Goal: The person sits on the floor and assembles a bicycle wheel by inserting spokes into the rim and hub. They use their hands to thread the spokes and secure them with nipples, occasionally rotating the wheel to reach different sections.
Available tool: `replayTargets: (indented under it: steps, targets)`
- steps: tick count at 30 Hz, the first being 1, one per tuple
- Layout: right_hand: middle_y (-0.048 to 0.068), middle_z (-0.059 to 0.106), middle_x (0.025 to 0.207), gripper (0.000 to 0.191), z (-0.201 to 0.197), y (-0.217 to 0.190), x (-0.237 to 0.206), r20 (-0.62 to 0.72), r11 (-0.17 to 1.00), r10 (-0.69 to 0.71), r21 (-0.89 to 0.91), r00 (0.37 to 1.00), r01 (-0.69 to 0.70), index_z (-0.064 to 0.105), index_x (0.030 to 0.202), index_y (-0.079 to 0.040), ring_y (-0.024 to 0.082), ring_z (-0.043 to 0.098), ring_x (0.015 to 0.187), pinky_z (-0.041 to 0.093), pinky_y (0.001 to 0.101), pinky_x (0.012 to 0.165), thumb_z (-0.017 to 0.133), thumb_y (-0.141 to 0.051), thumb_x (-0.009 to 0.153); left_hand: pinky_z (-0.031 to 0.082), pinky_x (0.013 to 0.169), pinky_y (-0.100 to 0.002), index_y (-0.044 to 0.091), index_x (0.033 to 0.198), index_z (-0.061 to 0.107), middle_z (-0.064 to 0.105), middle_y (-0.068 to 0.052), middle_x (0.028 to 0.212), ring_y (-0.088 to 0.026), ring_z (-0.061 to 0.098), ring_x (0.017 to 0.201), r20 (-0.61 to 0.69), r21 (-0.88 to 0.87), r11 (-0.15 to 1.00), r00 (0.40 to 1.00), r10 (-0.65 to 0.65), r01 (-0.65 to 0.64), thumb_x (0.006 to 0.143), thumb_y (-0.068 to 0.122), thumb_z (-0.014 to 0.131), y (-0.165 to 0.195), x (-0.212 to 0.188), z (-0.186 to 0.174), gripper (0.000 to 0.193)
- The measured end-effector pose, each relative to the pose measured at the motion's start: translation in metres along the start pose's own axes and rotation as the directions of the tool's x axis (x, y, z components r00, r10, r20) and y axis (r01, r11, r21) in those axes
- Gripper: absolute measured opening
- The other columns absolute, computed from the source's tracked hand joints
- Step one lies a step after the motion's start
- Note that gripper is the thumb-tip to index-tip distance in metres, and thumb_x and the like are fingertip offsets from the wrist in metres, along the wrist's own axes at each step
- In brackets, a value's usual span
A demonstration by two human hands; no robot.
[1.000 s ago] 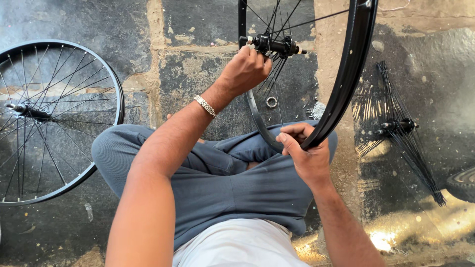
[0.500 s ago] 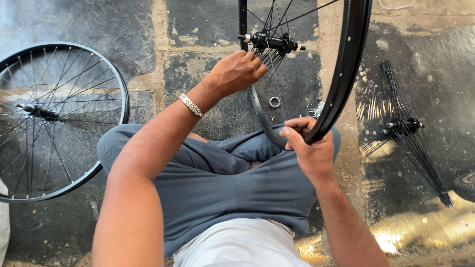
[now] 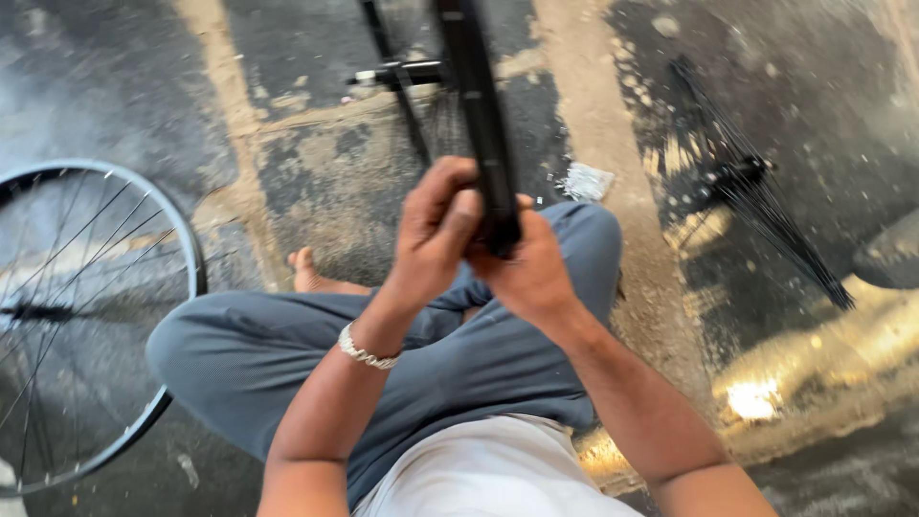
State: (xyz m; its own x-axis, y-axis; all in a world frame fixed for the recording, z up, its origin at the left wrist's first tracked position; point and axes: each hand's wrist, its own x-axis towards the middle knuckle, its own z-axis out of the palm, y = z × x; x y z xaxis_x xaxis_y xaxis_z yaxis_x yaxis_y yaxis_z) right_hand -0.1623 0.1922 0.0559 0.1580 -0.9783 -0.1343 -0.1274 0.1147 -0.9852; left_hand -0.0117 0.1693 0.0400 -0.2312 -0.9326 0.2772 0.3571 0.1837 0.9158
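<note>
I sit cross-legged on a stone floor with a black bicycle wheel rim (image 3: 479, 105) standing upright, edge-on, in front of me. My left hand (image 3: 436, 230), with a silver bracelet on the wrist, grips the near edge of the rim from the left. My right hand (image 3: 526, 268) clasps the same part of the rim from the right, so both hands meet around it above my knee. The wheel's hub and axle (image 3: 402, 72) show just left of the rim, with thin spokes blurred around them.
A second spoked wheel (image 3: 86, 316) lies flat on the floor at the left. A hub with a loose fan of black spokes (image 3: 756, 211) lies at the right. A small crumpled white scrap (image 3: 586, 180) sits by my right knee. My bare foot (image 3: 311, 273) shows.
My left hand has left the hub and come down onto the rim beside my right hand. The wheel has turned edge-on to me, and the view has shifted and blurred.
</note>
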Motion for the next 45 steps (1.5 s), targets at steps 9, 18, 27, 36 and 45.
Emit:
replayTargets:
  steps: [9, 18, 27, 36, 45]
  targets:
    - [0.002, 0.073, 0.115, 0.021, -0.129, 0.012, 0.056, 0.074, 0.960, -0.153, 0.249, 0.985, 0.131, 0.064, 0.094, -0.008, 0.016, 0.071, 0.099, 0.058, 0.0318, 0.088, 0.064, -0.025, 0.106, 0.059, 0.080, -0.039, 0.002, 0.119, 0.059, 0.067, -0.021, 0.102, -0.029, 0.070, 0.092, -0.036, -0.512, 0.858, 0.997, -0.071, 0.042, 0.109, 0.027, 0.056, -0.027, 0.033, 0.018, 0.028]
    - [0.019, 0.071, 0.099, 0.020, -0.235, 0.119, 0.225, -0.035, 0.490, -0.212, -0.868, 0.977, 0.075, 0.076, 0.107, -0.011, 0.041, 0.067, 0.091, 0.053, 0.0503, 0.078, 0.074, -0.009, 0.087, 0.055, 0.063, -0.039, -0.003, 0.115, 0.067, 0.067, -0.023, 0.089, -0.030, 0.066, 0.068, -0.034, -0.744, 0.668, 0.997, -0.070, 0.022, 0.108, 0.011, 0.063, -0.056, 0.085, 0.041, 0.016]
    - [0.022, 0.068, 0.101, 0.013, -0.235, 0.118, 0.268, 0.153, 0.365, -0.031, -0.918, 0.988, 0.154, 0.072, 0.098, -0.009, 0.045, 0.067, 0.094, 0.053, 0.0543, 0.081, 0.059, -0.012, 0.095, 0.058, 0.069, -0.040, 0.000, 0.125, 0.056, 0.063, -0.021, 0.098, -0.031, 0.067, 0.079, -0.110, -0.764, 0.644, 0.975, -0.192, 0.040, 0.112, 0.024, 0.054, -0.058, 0.136, 0.055, 0.027]
    - [0.020, 0.068, 0.102, 0.014, -0.239, 0.136, 0.243, 0.154, 0.459, -0.314, -0.839, 0.937, 0.292, 0.067, 0.104, -0.007, 0.041, 0.066, 0.099, 0.054, 0.0513, 0.088, 0.063, -0.014, 0.092, 0.059, 0.067, -0.034, 0.003, 0.128, 0.051, 0.063, -0.021, 0.095, -0.027, 0.068, 0.074, -0.082, -0.777, 0.628, 0.995, -0.050, -0.033, 0.119, 0.028, 0.047, -0.058, 0.143, 0.074, 0.027]
    - [0.020, 0.068, 0.098, 0.015, -0.263, 0.145, 0.238, 0.227, 0.403, -0.176, -0.871, 0.958, 0.281, 0.071, 0.098, -0.007, 0.042, 0.066, 0.093, 0.054, 0.0513, 0.083, 0.065, -0.009, 0.084, 0.062, 0.070, -0.039, 0.005, 0.140, 0.043, 0.066, -0.027, 0.098, -0.032, 0.073, 0.078, -0.127, -0.750, 0.661, 0.976, -0.178, 0.023, 0.114, 0.029, 0.045, -0.034, 0.161, 0.069, 0.036]
